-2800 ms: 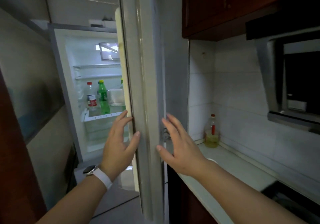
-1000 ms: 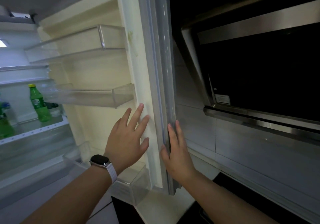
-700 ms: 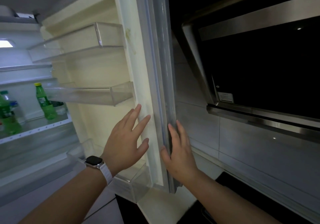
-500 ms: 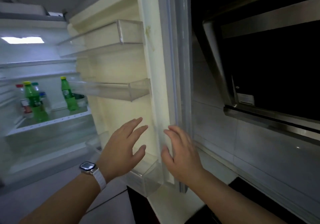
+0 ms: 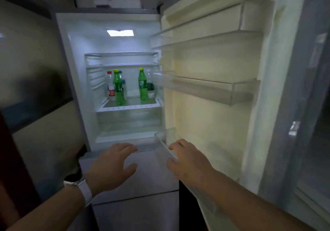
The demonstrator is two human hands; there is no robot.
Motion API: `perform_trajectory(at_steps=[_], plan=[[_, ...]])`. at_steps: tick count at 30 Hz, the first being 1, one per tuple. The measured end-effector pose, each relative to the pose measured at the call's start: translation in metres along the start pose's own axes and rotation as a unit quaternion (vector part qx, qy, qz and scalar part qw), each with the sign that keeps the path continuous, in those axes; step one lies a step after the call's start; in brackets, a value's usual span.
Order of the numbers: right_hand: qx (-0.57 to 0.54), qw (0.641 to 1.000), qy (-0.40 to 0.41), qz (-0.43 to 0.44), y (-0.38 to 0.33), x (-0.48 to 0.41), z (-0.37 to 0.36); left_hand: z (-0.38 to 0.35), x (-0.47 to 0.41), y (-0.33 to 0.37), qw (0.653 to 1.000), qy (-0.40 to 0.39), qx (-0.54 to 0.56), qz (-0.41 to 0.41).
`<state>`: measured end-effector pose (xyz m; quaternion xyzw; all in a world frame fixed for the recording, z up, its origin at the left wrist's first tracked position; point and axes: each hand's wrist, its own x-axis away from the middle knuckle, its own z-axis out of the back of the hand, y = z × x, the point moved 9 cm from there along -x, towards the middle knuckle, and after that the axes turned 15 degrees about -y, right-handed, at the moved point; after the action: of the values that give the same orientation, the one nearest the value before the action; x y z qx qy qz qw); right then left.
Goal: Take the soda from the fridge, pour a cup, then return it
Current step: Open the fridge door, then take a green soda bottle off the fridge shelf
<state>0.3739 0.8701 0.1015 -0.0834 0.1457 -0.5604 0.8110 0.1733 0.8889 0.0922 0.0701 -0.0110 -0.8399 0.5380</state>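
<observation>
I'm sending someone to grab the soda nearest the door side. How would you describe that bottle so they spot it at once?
Look into the open fridge, at the one lit shelf holding bottles. On its right stands a green bottle with a yellow cap, next to a clear bottle with a dark label. The other green bottle stands left, among a red-labelled one.

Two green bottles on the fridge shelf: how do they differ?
The left green bottle stands nearer the shelf's front edge and looks taller; the right green bottle sits further back. The left one overlaps a red-labelled clear bottle; the right one stands beside a dark-labelled clear bottle. Both are upright with yellow caps.
</observation>
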Motion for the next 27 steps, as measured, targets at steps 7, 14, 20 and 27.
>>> perform_trajectory(at_steps=[7, 14, 20, 27], plan=[[0.019, 0.993, -0.113, -0.009, -0.016, -0.088, -0.047, -0.004, -0.014, -0.098, 0.996, -0.044, -0.024, 0.073], [0.032, 0.989, -0.142, -0.014, -0.035, -0.168, -0.07, -0.003, -0.046, -0.188, 0.993, -0.057, -0.005, 0.1], [0.033, 0.989, -0.138, -0.046, -0.048, -0.223, -0.081, -0.007, -0.077, -0.246, 0.991, -0.068, 0.036, 0.11], [0.037, 0.988, -0.128, -0.071, -0.049, -0.281, -0.072, 0.003, -0.121, -0.278, 0.992, -0.039, 0.068, 0.1]])
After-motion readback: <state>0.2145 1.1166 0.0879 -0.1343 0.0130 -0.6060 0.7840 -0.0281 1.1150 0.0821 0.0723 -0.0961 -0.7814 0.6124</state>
